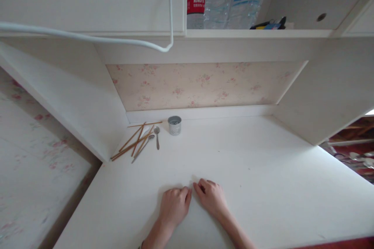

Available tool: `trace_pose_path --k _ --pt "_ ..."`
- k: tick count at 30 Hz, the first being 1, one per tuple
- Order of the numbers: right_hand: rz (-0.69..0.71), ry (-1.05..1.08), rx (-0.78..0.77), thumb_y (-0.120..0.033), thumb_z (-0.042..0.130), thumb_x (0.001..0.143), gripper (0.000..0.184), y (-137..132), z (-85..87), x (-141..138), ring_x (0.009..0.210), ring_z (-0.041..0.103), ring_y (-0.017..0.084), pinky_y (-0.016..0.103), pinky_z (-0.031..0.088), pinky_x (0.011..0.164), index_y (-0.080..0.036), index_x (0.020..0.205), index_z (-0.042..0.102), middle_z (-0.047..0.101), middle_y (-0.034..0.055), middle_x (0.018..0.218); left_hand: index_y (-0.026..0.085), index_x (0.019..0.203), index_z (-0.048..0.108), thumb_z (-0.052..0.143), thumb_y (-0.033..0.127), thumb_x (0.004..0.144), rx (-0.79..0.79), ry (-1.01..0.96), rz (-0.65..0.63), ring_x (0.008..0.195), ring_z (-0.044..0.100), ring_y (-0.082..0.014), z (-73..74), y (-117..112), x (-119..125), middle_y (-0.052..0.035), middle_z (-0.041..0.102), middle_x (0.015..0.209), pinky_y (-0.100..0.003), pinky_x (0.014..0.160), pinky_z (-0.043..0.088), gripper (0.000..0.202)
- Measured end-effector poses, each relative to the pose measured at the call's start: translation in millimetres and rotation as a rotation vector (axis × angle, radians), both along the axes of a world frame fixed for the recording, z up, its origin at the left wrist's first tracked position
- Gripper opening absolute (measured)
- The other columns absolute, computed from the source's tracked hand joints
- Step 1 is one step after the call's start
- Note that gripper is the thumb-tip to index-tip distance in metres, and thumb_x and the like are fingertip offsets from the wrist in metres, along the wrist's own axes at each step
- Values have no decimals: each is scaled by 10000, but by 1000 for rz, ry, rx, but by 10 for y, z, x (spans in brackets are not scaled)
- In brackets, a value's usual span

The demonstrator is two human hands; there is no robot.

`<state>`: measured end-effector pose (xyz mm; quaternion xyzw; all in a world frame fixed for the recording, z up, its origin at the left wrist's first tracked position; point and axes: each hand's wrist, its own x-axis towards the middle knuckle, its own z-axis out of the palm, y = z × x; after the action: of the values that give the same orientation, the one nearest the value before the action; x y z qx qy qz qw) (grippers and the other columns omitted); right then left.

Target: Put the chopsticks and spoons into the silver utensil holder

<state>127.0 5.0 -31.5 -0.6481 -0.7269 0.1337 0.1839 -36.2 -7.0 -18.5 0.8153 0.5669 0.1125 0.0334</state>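
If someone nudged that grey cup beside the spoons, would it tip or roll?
The grey cup stands upright and looks squat, so a gentle push may just slide it. It looks thin-walled, so probably light. Knocked over, it might roll, being round.

Left hand, right hand rested on tabletop at six o'clock; chopsticks, spoons lay at eight; cup stood near centre.

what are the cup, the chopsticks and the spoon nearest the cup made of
Cup: probably metal, grey with a soft sheen and hole-like dots. Chopsticks: likely wood or bamboo from brown colour; finish unclear. Spoon: apparently metal, silvery with glints.
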Motion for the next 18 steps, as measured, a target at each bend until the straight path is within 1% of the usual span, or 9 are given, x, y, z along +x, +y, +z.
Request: trace_pose_path --k 7,15,18 --pt "-1 5 -15 -399 417 935 355 1 13 6 591 587 121 235 234 535 -218 691 600 667 2 666 251 761 639 364 298 947 -4 -11 -4 616 664 -163 6 11 -4 -1 691 644 -248 539 386 335" --pt "-1 2 -9 -401 411 935 370 -2 29 2 575 574 119 239 238 533 -211 686 609 658 6 655 246 770 640 347 320 950 -58 -25 10 631 661 -163 -5 -5 12 -20 694 660 -250 552 383 352" --pt "-2 2 -17 -401 412 932 370 0 20 3 578 572 119 236 242 532 -210 686 611 656 10 655 242 761 618 354 328 948 -91 -73 23 637 645 -146 50 70 -49 -9 683 679 -243 565 388 335"
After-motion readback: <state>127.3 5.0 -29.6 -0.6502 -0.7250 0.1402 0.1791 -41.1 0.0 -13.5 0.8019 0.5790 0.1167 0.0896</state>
